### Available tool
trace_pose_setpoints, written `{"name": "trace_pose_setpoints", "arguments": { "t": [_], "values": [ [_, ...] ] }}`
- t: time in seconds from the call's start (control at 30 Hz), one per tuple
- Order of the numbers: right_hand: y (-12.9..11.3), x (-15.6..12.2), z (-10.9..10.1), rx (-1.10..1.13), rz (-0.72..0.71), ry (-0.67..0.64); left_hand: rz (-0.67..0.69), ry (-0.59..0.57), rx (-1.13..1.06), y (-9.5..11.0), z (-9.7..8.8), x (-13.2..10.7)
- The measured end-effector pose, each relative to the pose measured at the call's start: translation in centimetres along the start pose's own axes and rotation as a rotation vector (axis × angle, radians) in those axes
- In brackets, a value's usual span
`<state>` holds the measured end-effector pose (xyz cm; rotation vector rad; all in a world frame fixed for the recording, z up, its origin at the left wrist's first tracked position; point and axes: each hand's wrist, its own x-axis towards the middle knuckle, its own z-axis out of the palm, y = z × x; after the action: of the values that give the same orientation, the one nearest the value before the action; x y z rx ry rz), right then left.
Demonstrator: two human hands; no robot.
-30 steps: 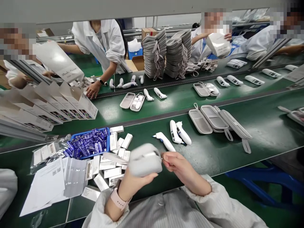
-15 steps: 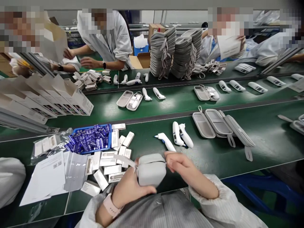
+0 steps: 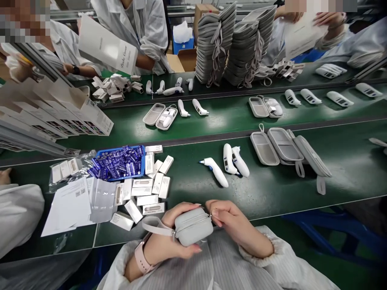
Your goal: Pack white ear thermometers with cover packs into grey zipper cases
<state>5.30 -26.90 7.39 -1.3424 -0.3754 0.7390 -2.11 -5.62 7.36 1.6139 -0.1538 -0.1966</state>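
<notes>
My left hand point(image 3: 169, 241) is wrapped round a small grey zip case point(image 3: 193, 226), held close to my chest with its strap point(image 3: 155, 224) hanging to the left. My right hand point(image 3: 225, 215) pinches the zip at the case's right end. Beyond my hands, three white ear thermometers point(image 3: 229, 161) lie on the green belt point(image 3: 272, 189). Open grey cases point(image 3: 279, 146) lie to their right.
Small white boxes point(image 3: 152, 189), a blue tray of batteries point(image 3: 119, 163) and paper leaflets point(image 3: 71, 205) lie at the left. Stacks of grey cases point(image 3: 232, 44) stand at the back. Other people in white coats work across the belts. A sleeve point(image 3: 18, 213) is at my left.
The case has come down from in front of me to my chest. My right hand has gone along the zip to the case's right end. The view has tilted down.
</notes>
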Motion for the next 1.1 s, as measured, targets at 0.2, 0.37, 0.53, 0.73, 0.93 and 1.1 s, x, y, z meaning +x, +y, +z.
{"name": "trace_pose_setpoints", "arguments": {
  "t": [0.2,0.37,0.53,0.73,0.93,1.1],
  "values": [
    [-3.8,-0.5,1.8,-0.691,-0.05,-0.049,-0.208,-0.078,0.236,1.4,1.9,1.8],
    [-5.8,0.5,3.1,-1.096,-0.36,0.027,-0.095,-0.037,0.236,2.1,3.0,4.3],
    [-4.3,2.6,-0.5,-0.791,-0.511,0.008,-0.042,0.17,0.106,0.9,1.3,6.7],
    [-0.9,8.8,-3.4,-0.15,-0.052,0.072,-0.078,0.434,-0.232,1.8,-2.4,10.2],
    [-5.1,20.3,-12.8,-0.416,0.175,0.513,-0.175,0.536,0.359,1.7,-6.6,8.0],
    [-6.9,28.8,-18.6,-0.676,0.172,0.719,-0.227,0.748,0.738,1.6,-10.0,2.3]
  ]
}}
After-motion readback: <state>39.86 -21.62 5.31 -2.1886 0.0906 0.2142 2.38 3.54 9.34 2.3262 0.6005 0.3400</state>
